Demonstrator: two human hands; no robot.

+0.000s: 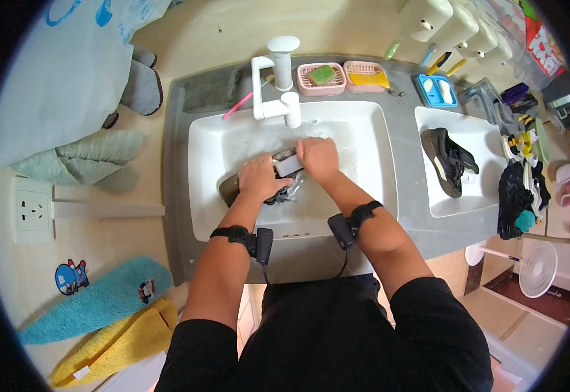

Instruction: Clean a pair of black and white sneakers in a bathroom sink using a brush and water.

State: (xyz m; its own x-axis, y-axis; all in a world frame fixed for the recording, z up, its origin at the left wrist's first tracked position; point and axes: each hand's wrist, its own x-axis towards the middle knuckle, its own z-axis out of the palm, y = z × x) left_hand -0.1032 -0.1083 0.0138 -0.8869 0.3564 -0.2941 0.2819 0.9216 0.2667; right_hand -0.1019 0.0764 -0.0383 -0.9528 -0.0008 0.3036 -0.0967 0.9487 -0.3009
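Over the large white sink (pixel 368 147), my left hand (pixel 260 177) grips a dark shoe (pixel 229 190) that lies partly in shallow, sudsy water. My right hand (pixel 319 156) is closed around a pale, block-shaped brush (pixel 289 166), which touches the shoe near its upper end. Dark laces or fabric of the shoe show wet below my left thumb. The white faucet (pixel 281 104) stands just beyond my hands. A second black shoe (pixel 449 159) lies tilted in the smaller white sink (pixel 483 203) on the right.
Behind the large sink are a pink soap dish with a green sponge (pixel 322 75), another pink dish (pixel 365 87), a pink-handled brush (pixel 237 105) and a dark folded cloth (pixel 211 91). A blue soap box (pixel 437 91) sits behind the small sink. Towels (pixel 104 299) hang at the left.
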